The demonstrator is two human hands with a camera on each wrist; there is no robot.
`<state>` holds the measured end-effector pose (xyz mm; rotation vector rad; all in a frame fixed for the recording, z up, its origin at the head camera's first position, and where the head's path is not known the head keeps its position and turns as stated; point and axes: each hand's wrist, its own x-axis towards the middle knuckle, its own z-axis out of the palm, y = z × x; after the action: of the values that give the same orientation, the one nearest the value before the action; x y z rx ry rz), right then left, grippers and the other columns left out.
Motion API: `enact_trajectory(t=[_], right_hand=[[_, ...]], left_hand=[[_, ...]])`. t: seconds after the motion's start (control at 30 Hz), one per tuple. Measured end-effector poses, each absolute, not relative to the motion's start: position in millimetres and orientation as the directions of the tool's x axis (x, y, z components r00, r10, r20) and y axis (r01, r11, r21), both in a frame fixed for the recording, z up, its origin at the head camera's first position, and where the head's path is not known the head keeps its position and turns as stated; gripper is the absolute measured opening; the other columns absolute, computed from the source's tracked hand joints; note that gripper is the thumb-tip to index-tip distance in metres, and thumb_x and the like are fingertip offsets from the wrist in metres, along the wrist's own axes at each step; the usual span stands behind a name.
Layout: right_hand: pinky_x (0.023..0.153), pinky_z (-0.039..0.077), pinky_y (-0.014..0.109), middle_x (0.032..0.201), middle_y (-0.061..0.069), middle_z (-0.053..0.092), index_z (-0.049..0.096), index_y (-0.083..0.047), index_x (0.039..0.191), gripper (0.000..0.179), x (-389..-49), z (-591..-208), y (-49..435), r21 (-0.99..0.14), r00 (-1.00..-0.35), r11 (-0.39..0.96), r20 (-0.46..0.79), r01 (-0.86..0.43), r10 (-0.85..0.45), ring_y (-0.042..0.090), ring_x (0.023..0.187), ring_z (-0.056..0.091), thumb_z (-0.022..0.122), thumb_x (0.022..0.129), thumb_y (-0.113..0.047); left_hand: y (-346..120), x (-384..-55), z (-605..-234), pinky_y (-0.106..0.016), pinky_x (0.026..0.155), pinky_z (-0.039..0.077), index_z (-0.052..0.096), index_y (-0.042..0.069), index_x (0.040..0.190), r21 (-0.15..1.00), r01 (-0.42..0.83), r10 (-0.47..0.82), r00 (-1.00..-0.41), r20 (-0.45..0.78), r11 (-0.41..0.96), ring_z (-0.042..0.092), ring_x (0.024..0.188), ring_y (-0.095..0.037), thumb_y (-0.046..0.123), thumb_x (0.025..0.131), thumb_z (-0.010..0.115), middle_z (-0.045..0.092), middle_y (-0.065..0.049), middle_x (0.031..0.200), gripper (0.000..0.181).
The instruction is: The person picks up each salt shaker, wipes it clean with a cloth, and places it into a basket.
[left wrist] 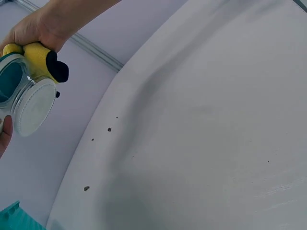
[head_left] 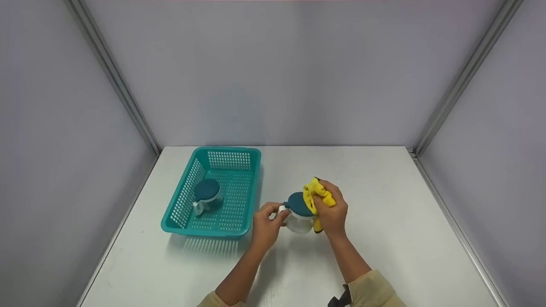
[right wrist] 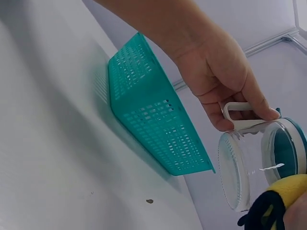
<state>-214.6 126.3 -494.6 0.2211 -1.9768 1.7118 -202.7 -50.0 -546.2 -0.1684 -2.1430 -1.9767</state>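
A clear jar point(head_left: 299, 223) with a dark teal lid point(head_left: 298, 204) and a white handle point(right wrist: 238, 113) is held up over the white table. My left hand point(head_left: 267, 224) grips it by the handle, thumb along the top near the lid. In my right hand point(head_left: 335, 211) is a bunched yellow cloth point(head_left: 315, 194) with dark edging, pressed against the lid and side of the jar. The right wrist view shows the jar's round base point(right wrist: 233, 171) and, at the corner, the cloth and part of the right hand.
Left of the hands stands a teal perforated basket point(head_left: 206, 233). Inside it lies a second jar point(head_left: 207, 197) with a teal lid and a handle. Small dark specks point(left wrist: 109, 129) dot the white table point(head_left: 384, 238). Grey walls point(head_left: 281, 76) enclose the table at the back and sides.
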Motion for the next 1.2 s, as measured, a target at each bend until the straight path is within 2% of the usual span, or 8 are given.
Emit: enact_trajectory(t=[0.23, 0.43, 0.6, 0.8, 0.93, 1.03, 1.2], right_hand=[[0.094, 0.049, 0.016, 0.123, 0.015, 0.064, 0.064, -0.001, 0.123, 0.035, -220.1, -496.6, 124.3, -0.857, -0.83, 0.229, 0.509, -0.462, 0.23, 0.005, 0.107, 0.06, 0.069, 0.088, 0.001], [0.095, 0.049, 0.016, 0.124, 0.017, 0.063, 0.064, 0.002, 0.121, 0.035, -220.6, -496.5, 121.7, -0.821, -0.795, 0.246, 0.565, -0.515, 0.222, 0.004, 0.109, 0.059, 0.068, 0.087, 0.004], [0.096, 0.049, 0.018, 0.124, 0.021, 0.062, 0.065, 0.005, 0.12, 0.035, -219.4, -495.6, 118.4, -0.768, -0.74, 0.259, 0.638, -0.586, 0.214, 0.005, 0.112, 0.059, 0.068, 0.085, 0.009], [0.099, 0.048, 0.02, 0.122, 0.024, 0.062, 0.066, 0.006, 0.116, 0.035, -219.1, -497.6, 114.1, -0.695, -0.658, 0.297, 0.718, -0.655, 0.228, 0.01, 0.113, 0.06, 0.067, 0.082, 0.014], [0.099, 0.048, 0.021, 0.121, 0.025, 0.062, 0.067, 0.006, 0.115, 0.037, -219.2, -500.0, 111.4, -0.651, -0.609, 0.343, 0.757, -0.677, 0.236, 0.016, 0.113, 0.061, 0.067, 0.079, 0.017], [0.099, 0.048, 0.021, 0.12, 0.026, 0.062, 0.067, 0.007, 0.113, 0.038, -219.6, -502.5, 109.4, -0.629, -0.584, 0.363, 0.776, -0.688, 0.237, 0.024, 0.111, 0.062, 0.067, 0.077, 0.019], [0.1, 0.047, 0.02, 0.118, 0.028, 0.062, 0.068, 0.006, 0.111, 0.041, -226.1, -514.6, 107.0, -0.581, -0.541, 0.421, 0.81, -0.696, 0.224, 0.036, 0.108, 0.063, 0.068, 0.072, 0.021]], left_hand=[[-50.2, -202.0, -536.8, -0.03, 0.075, 0.058, 0.074, 0.014, 0.1, 0.961, 0.175, -0.106, -0.974, 0.201, 0.213, 0.065, 0.088, -0.012, 0.029, 0.088, 0.073, 0.072, 0.002, 0.094, 0.019], [-49.3, -201.3, -536.1, -0.023, 0.071, 0.059, 0.073, 0.01, 0.105, 0.97, 0.16, -0.098, -0.979, 0.18, 0.18, 0.066, 0.091, -0.014, 0.026, 0.09, 0.072, 0.072, -0.002, 0.096, 0.022], [-49.3, -201.6, -540.1, -0.023, 0.071, 0.059, 0.071, 0.006, 0.105, 0.965, 0.207, -0.099, -0.969, 0.225, 0.161, 0.067, 0.092, -0.014, 0.024, 0.09, 0.072, 0.07, -0.005, 0.096, 0.023], [-50.9, -202.0, -542.4, -0.025, 0.076, 0.058, 0.073, 0.011, 0.102, 0.944, 0.277, -0.086, -0.951, 0.296, 0.181, 0.065, 0.089, -0.012, 0.023, 0.089, 0.073, 0.07, -0.001, 0.094, 0.018], [-50.0, -201.9, -544.2, -0.026, 0.078, 0.054, 0.074, 0.015, 0.099, 0.942, 0.281, -0.097, -0.948, 0.302, 0.186, 0.062, 0.085, -0.012, 0.023, 0.085, 0.077, 0.071, 0.001, 0.091, 0.016], [-47.7, -201.8, -545.3, -0.026, 0.077, 0.054, 0.074, 0.014, 0.098, 0.949, 0.255, -0.117, -0.953, 0.279, 0.186, 0.061, 0.084, -0.012, 0.018, 0.084, 0.078, 0.071, 0.001, 0.092, 0.015], [-44.2, -191.5, -526.4, -0.029, 0.081, 0.053, 0.073, 0.006, 0.097, 0.95, 0.237, -0.151, -0.951, 0.27, 0.203, 0.06, 0.083, -0.012, 0.008, 0.086, 0.074, 0.07, -0.004, 0.089, 0.011]])
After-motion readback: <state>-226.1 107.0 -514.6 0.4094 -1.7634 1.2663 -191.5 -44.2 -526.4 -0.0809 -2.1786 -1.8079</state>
